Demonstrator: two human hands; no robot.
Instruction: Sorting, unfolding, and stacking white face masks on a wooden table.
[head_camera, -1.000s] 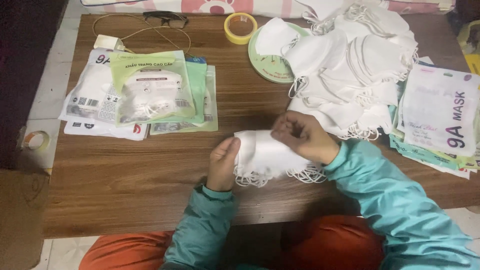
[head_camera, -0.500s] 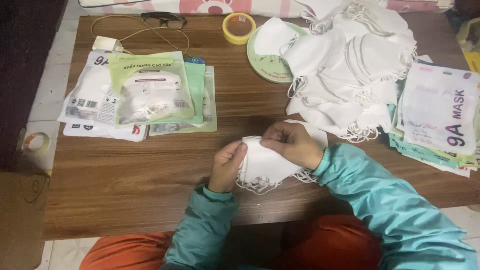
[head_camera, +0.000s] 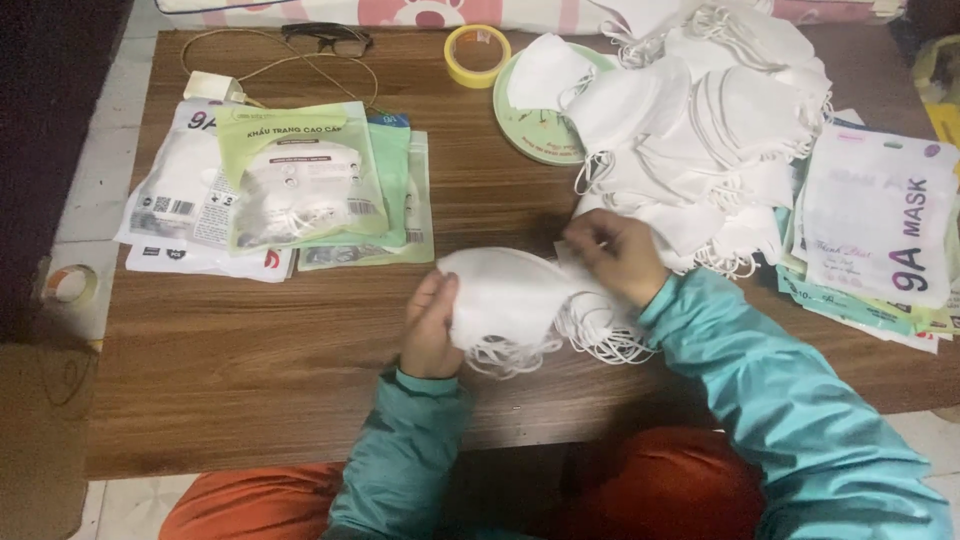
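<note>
Near the front edge of the table (head_camera: 250, 380), head view: a small stack of white masks (head_camera: 505, 300) lies with its long axis running left-right, ear loops dangling toward the front. Left hand (head_camera: 430, 325) grips its left end, right hand (head_camera: 612, 255) pinches the right end. Can't count the loose mask pile (head_camera: 700, 120) at the back right. One yellow tape roll (head_camera: 477, 55); packaged masks (head_camera: 290, 190) stacked back left.

Mask stack (head_camera: 505, 300) now fuller, squared between both hands (head_camera: 432, 325)
</note>
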